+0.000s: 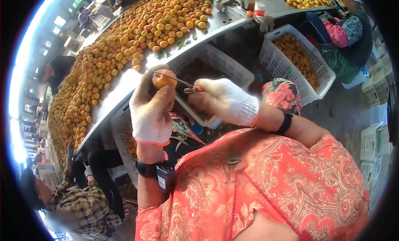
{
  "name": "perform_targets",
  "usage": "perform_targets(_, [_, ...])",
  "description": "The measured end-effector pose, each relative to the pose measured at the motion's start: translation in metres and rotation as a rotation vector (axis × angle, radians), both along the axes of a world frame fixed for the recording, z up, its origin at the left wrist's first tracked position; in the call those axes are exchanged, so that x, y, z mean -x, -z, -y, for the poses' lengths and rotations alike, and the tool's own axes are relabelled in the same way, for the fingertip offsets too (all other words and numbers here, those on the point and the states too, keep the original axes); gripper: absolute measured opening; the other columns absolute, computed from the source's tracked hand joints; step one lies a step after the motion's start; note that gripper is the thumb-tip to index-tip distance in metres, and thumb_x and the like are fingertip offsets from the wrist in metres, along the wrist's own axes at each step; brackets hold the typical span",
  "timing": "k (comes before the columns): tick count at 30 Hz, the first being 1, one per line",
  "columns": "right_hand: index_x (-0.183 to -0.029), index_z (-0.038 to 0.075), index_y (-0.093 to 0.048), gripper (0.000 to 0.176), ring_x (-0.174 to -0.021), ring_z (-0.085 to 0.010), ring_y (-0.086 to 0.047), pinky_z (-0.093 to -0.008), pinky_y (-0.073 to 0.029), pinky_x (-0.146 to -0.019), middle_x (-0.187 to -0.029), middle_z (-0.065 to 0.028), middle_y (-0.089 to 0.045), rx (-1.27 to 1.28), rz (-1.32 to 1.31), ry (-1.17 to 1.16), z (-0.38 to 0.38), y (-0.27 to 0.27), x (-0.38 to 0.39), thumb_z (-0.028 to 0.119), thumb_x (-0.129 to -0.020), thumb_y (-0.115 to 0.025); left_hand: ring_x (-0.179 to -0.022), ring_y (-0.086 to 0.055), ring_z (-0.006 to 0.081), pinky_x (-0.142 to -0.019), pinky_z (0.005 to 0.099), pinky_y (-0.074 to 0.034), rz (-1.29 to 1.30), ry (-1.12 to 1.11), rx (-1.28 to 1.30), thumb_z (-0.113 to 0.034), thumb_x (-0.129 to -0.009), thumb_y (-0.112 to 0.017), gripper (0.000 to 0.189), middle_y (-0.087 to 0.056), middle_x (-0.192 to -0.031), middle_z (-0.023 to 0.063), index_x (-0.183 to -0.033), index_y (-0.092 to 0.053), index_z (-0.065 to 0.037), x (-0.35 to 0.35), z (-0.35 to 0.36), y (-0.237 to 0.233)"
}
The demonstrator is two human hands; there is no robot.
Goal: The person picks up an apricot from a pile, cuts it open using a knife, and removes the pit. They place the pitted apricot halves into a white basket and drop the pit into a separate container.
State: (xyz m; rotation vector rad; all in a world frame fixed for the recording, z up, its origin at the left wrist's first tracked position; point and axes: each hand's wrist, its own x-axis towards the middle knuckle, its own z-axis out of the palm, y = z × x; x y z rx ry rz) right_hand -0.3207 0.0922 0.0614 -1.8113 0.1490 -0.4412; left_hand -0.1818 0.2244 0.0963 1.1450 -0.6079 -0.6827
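Note:
An orange apricot (164,78) is pinched between the fingers and thumb of my left hand (151,104), which wears a white glove. My right hand (224,100), gloved too, is wrapped round the red handle of a small knife (182,81). The thin blade reaches leftward across the top of the fruit. Just beyond my hands, a large heap of apricots (162,23) covers the metal table (118,85). Below the apricot sits a white crate (232,68) with dark contents that are hard to make out.
Right of my hands stands a white crate (328,77) of cut fruit, beside a seated person (353,31). Another person in a checked shirt (85,207) sits at the lower left. A jar (259,9) and green leaves (183,44) lie along the table edge.

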Motion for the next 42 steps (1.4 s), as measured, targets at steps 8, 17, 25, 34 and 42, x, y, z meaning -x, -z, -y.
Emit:
perform_targets(8, [-0.093, 0.003, -0.055, 0.029, -0.064, -0.0094, -0.043, -0.0298, -0.039, -0.056, -0.067, -0.0017, -0.050, 0.030, -0.080, -0.001, -0.005, -0.015, 0.003, 0.030, -0.103, -0.051, -0.085, -0.058, 0.0085, -0.072, 0.0211, -0.047, 0.126, -0.043, 0.077, 0.004, -0.085, -0.067, 0.033, -0.064, -0.102, 0.0036, -0.118, -0.061, 0.000, -0.001, 0.002, 0.009])
perform_targets(17, [-0.090, 0.000, -0.050, 0.031, -0.062, -0.0132, -0.042, -0.0328, -0.040, -0.056, -0.066, -0.0095, -0.051, 0.183, -0.044, 0.065, -0.019, 0.002, -0.010, 0.028, -0.103, -0.052, -0.085, -0.057, 0.0058, -0.064, 0.0176, -0.044, -0.014, -0.101, 0.225, 0.005, -0.083, -0.066, 0.039, -0.063, -0.106, 0.0033, -0.121, -0.059, -0.001, 0.009, 0.004, 0.015])
perform_targets(25, [-0.091, 0.000, -0.050, 0.022, -0.059, -0.0181, -0.047, -0.0349, -0.041, -0.056, -0.066, -0.0137, -0.052, 0.182, -0.058, 0.149, -0.027, -0.001, -0.018, 0.018, -0.102, -0.052, -0.067, -0.058, 0.0101, -0.055, 0.0207, -0.044, -0.392, -0.069, 0.287, -0.027, -0.100, -0.060, 0.027, -0.065, -0.093, 0.0017, -0.115, -0.062, -0.004, 0.010, 0.019, 0.035])
perform_targets(34, [-0.093, 0.001, -0.051, 0.011, -0.073, -0.0460, -0.062, -0.0452, -0.045, -0.056, -0.072, -0.0234, -0.060, 0.356, -0.076, 0.220, -0.016, 0.018, -0.023, 0.011, -0.098, -0.053, -0.078, -0.057, 0.0093, -0.064, 0.0250, -0.046, -0.260, -0.197, 0.287, -0.029, -0.103, -0.057, 0.030, -0.064, -0.100, 0.0024, -0.120, -0.061, -0.005, 0.003, 0.030, 0.047])
perform_targets(42, [-0.098, 0.001, -0.053, 0.012, -0.075, -0.0474, -0.063, -0.0463, -0.046, -0.057, -0.073, -0.0237, -0.061, 0.265, 0.005, 0.247, -0.006, 0.025, -0.024, 0.012, -0.099, -0.052, -0.083, -0.063, 0.0167, -0.079, 0.0303, -0.052, -0.020, -0.148, 0.207, -0.028, -0.103, -0.055, 0.030, -0.065, -0.099, 0.0063, -0.119, -0.058, -0.003, 0.011, 0.041, 0.063])
